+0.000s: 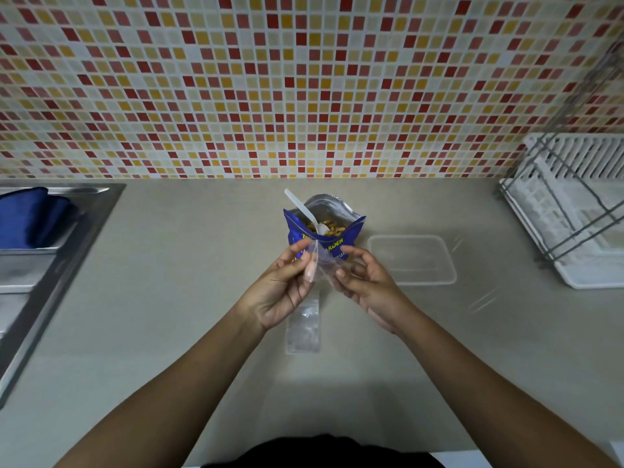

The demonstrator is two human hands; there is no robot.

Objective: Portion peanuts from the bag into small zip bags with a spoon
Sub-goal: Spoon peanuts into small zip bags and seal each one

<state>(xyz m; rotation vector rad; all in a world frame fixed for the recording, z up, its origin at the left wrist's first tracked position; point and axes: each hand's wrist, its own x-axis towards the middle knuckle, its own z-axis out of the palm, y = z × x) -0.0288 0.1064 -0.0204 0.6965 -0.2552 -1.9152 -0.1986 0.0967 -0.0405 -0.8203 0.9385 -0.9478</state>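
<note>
Your left hand (283, 292) and right hand (364, 285) both pinch the small zip bag (320, 261) mid-frame. The spoon (300, 207) stands in the peanut bag (351, 231) just above, handle leaning upper left, nearer your left hand.

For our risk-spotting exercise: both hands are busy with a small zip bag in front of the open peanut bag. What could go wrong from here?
The peanut bag stands open and unsupported with the white plastic spoon leaning in it; a knock might tip it and spill peanuts. The left hand and right hand both pinch the small zip bag, so neither could steady it quickly.
</note>
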